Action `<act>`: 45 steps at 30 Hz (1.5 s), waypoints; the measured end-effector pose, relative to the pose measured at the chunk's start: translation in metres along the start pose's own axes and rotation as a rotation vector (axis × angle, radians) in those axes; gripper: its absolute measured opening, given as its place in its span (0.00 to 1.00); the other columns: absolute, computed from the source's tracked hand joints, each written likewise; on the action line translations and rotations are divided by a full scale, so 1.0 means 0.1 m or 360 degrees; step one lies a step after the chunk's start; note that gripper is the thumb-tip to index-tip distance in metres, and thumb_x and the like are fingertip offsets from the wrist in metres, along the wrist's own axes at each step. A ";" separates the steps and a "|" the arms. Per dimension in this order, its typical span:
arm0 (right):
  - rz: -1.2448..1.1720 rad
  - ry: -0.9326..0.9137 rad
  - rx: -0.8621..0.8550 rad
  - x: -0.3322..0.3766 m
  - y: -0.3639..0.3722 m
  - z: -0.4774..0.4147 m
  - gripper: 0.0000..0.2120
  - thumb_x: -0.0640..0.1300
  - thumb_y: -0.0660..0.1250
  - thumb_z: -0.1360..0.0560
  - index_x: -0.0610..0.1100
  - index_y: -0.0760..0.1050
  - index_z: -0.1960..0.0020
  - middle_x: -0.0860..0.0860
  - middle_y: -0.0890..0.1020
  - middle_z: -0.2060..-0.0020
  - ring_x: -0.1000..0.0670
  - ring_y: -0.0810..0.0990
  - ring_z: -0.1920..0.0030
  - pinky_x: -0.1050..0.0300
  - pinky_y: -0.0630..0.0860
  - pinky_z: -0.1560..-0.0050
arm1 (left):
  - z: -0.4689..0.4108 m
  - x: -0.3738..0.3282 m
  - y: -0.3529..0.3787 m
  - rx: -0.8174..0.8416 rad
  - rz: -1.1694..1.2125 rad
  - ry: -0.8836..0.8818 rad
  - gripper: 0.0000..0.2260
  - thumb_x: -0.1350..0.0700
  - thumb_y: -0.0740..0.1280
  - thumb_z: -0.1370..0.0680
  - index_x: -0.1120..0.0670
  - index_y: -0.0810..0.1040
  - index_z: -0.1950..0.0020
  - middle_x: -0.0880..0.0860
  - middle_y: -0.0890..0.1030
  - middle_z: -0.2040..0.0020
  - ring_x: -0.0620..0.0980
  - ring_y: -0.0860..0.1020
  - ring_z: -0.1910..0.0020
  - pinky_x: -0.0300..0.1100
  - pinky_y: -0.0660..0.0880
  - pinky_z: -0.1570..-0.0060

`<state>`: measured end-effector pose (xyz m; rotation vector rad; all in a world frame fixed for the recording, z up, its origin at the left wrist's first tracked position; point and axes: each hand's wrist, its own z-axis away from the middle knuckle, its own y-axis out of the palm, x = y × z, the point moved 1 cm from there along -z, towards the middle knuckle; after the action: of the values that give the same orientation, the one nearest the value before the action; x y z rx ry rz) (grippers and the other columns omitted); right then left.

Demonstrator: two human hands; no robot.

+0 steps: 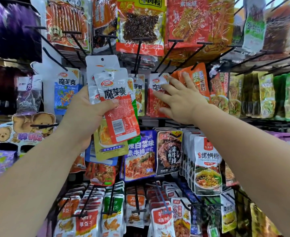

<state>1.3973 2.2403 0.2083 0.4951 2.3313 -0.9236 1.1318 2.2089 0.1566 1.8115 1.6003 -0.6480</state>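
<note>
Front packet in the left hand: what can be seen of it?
The front packet is a glossy plastic sachet: white top with hang hole, red oval logo, bold black characters; red lower half with a barcode panel. It tilts top-left before the rack. The left hand grips it, thumb across its middle; similar packets lie behind.

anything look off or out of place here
Nothing spilled or torn. Only the bunch of red-and-white foil snack packets sits askew, gripped in the left hand; the right hand touches hanging red packets.
</note>
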 end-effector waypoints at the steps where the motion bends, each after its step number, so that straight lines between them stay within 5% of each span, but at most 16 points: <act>1: 0.0021 -0.0015 0.0033 0.02 -0.01 -0.02 0.32 0.67 0.41 0.17 0.59 0.47 0.16 0.48 0.51 0.16 0.41 0.41 0.17 0.30 0.31 0.23 | 0.00 0.00 0.00 -0.0003 -0.0002 -0.0006 0.14 0.63 0.72 0.21 0.50 0.79 0.37 0.48 0.88 0.48 0.50 0.87 0.49 0.52 0.83 0.51; 5: 0.0153 -0.0029 0.0183 0.08 0.00 -0.15 0.34 0.71 0.38 0.19 0.61 0.45 0.16 0.48 0.43 0.16 0.39 0.34 0.18 0.27 0.27 0.27 | 0.00 -0.01 0.01 0.0001 -0.0015 -0.0025 0.15 0.63 0.72 0.21 0.50 0.80 0.37 0.48 0.88 0.48 0.51 0.87 0.48 0.53 0.83 0.48; 10: 0.0232 0.0035 0.0364 0.09 -0.06 -0.19 0.34 0.71 0.39 0.19 0.60 0.48 0.16 0.49 0.50 0.16 0.38 0.34 0.18 0.26 0.25 0.29 | 0.00 -0.04 0.00 0.0019 -0.0001 -0.0052 0.13 0.63 0.72 0.21 0.48 0.80 0.40 0.48 0.88 0.47 0.52 0.86 0.47 0.56 0.82 0.43; 12: 0.0111 0.0023 0.0261 0.10 -0.11 -0.20 0.31 0.68 0.42 0.17 0.58 0.57 0.18 0.48 0.55 0.17 0.38 0.40 0.17 0.27 0.28 0.28 | 0.03 -0.06 -0.01 0.0000 0.0040 -0.0048 0.14 0.64 0.72 0.20 0.50 0.80 0.38 0.48 0.88 0.47 0.51 0.86 0.47 0.54 0.82 0.44; 13: -0.0026 0.0038 0.0111 0.14 -0.13 -0.20 0.29 0.65 0.44 0.16 0.55 0.65 0.21 0.46 0.63 0.19 0.37 0.48 0.17 0.27 0.33 0.25 | 0.05 -0.06 -0.02 -0.0013 0.0065 -0.0046 0.14 0.64 0.71 0.20 0.50 0.80 0.37 0.48 0.88 0.47 0.51 0.86 0.47 0.53 0.82 0.44; 15: -0.0505 0.0107 -0.0441 0.28 -0.23 -0.13 0.26 0.59 0.49 0.16 0.47 0.80 0.36 0.42 0.81 0.37 0.36 0.72 0.30 0.30 0.62 0.25 | 0.12 -0.05 -0.04 -0.0038 0.0142 -0.0075 0.13 0.64 0.71 0.20 0.48 0.81 0.39 0.49 0.88 0.47 0.51 0.86 0.47 0.53 0.83 0.45; 17: -0.1256 0.0253 -0.0870 0.45 -0.42 0.03 0.21 0.55 0.55 0.16 0.44 0.81 0.48 0.46 0.82 0.54 0.43 0.78 0.49 0.43 0.76 0.45 | 0.22 -0.01 -0.06 -0.0075 0.0214 -0.0117 0.13 0.64 0.71 0.20 0.47 0.81 0.41 0.50 0.88 0.47 0.52 0.86 0.48 0.54 0.83 0.47; 20: -0.2182 0.0430 -0.0632 0.88 -0.73 0.43 0.18 0.62 0.66 0.20 0.50 0.78 0.38 0.55 0.80 0.49 0.55 0.78 0.50 0.56 0.76 0.50 | 0.42 0.01 -0.08 -0.0114 0.0298 -0.0115 0.14 0.65 0.70 0.20 0.51 0.80 0.37 0.52 0.88 0.46 0.55 0.87 0.48 0.52 0.84 0.51; 23: -0.2575 0.0379 -0.0389 1.29 -0.85 0.76 0.40 0.70 0.74 0.33 0.58 0.68 0.27 0.60 0.77 0.37 0.60 0.79 0.40 0.57 0.79 0.41 | 0.63 0.02 -0.08 -0.0143 0.0375 -0.0119 0.15 0.65 0.69 0.20 0.52 0.80 0.36 0.54 0.88 0.46 0.56 0.87 0.49 0.53 0.85 0.54; 28: -0.2940 0.0506 -0.0394 1.65 -0.76 0.99 0.32 0.48 0.82 0.30 0.57 0.71 0.30 0.63 0.83 0.45 0.63 0.83 0.47 0.62 0.82 0.48 | 0.91 0.12 -0.07 -0.0213 0.0438 -0.0195 0.17 0.65 0.71 0.23 0.55 0.80 0.35 0.55 0.88 0.45 0.55 0.87 0.50 0.49 0.84 0.57; 31: -0.3089 0.0624 -0.0410 1.80 -0.69 1.09 0.29 0.43 0.80 0.28 0.56 0.73 0.31 0.59 0.84 0.44 0.57 0.85 0.47 0.49 0.83 0.45 | 1.04 0.21 -0.08 -0.0177 0.0429 -0.0261 0.21 0.59 0.73 0.28 0.54 0.81 0.35 0.54 0.87 0.43 0.56 0.86 0.45 0.52 0.83 0.51; 38: -0.3241 0.0949 -0.0544 1.89 -0.58 1.20 0.17 0.46 0.75 0.23 0.57 0.76 0.38 0.60 0.85 0.49 0.56 0.85 0.49 0.45 0.81 0.41 | 1.19 0.30 -0.07 -0.0049 0.0354 -0.0356 0.18 0.68 0.67 0.20 0.52 0.79 0.34 0.52 0.87 0.43 0.51 0.86 0.44 0.45 0.84 0.48; 42: -0.3222 0.1032 -0.0628 1.87 -0.52 1.18 0.14 0.49 0.71 0.20 0.61 0.75 0.37 0.62 0.84 0.47 0.57 0.84 0.47 0.50 0.79 0.41 | 1.16 0.30 -0.03 -0.0155 0.0253 -0.0317 0.19 0.68 0.69 0.20 0.53 0.78 0.32 0.50 0.87 0.43 0.51 0.85 0.43 0.51 0.82 0.41; 45: -0.3221 0.1138 -0.0716 1.71 -0.48 1.21 0.07 0.49 0.70 0.19 0.60 0.77 0.43 0.55 0.85 0.48 0.49 0.84 0.46 0.40 0.80 0.40 | 1.08 0.30 -0.04 -0.0226 0.0188 -0.0294 0.19 0.67 0.70 0.21 0.50 0.78 0.34 0.49 0.87 0.43 0.50 0.85 0.43 0.57 0.79 0.36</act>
<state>1.2864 2.1422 0.0521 -2.4577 2.9346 -0.7648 1.1374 2.1505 0.0604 1.6769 1.3717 -0.6122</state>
